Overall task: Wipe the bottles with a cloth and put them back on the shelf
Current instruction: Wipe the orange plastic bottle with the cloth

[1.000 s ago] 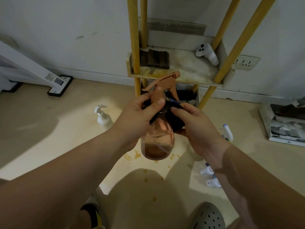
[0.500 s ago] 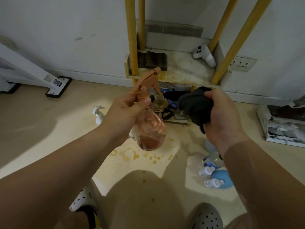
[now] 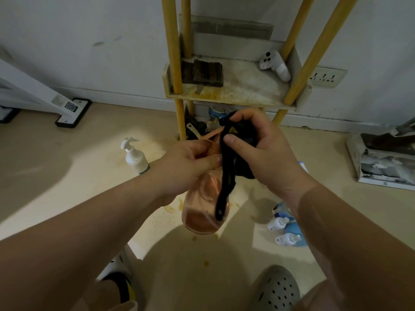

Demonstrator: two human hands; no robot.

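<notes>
left hand (image 3: 188, 162): clenched round the neck of the spray bottle, just under the trigger head, thumb across the front
right hand (image 3: 260, 149): grasping the black cloth, thumb and fingers pinching it at the top
spray bottle (image 3: 203, 212): translucent orange-pink, held in mid-air above the floor at frame centre, tilted, base toward the camera; some liquid pooled in the base; trigger lever pokes out toward 11 o'clock from the left hand
black cloth (image 3: 226, 176): bunched in the right hand, one strip hanging down across the front of the bottle body, touching it; small yellow mark near the top
shelf (image 3: 247, 88): at 12 o'clock from the hands, against the wall; yellow uprights, stained white board
on shelf: dark folded cloth (image 3: 205, 72) on the left part, white handheld controller (image 3: 275, 63) on the right part near the back
lower tier of shelf: dark clutter, partly hidden behind the hands, cannot tell what
white pump bottle (image 3: 134, 154): upright on the floor, 9 o'clock from the spray bottle, well apart
small bottles (image 3: 284, 230): cluster on the floor at 4 o'clock, white caps, blue bodies, lying on their sides, just under the right forearm
floor (image 3: 78, 167): beige, yellowish drip stains below the spray bottle
wall socket (image 3: 326, 77): on the wall, 3 o'clock from the shelf board
grey clog (image 3: 277, 290): bottom of frame, 5 o'clock
</notes>
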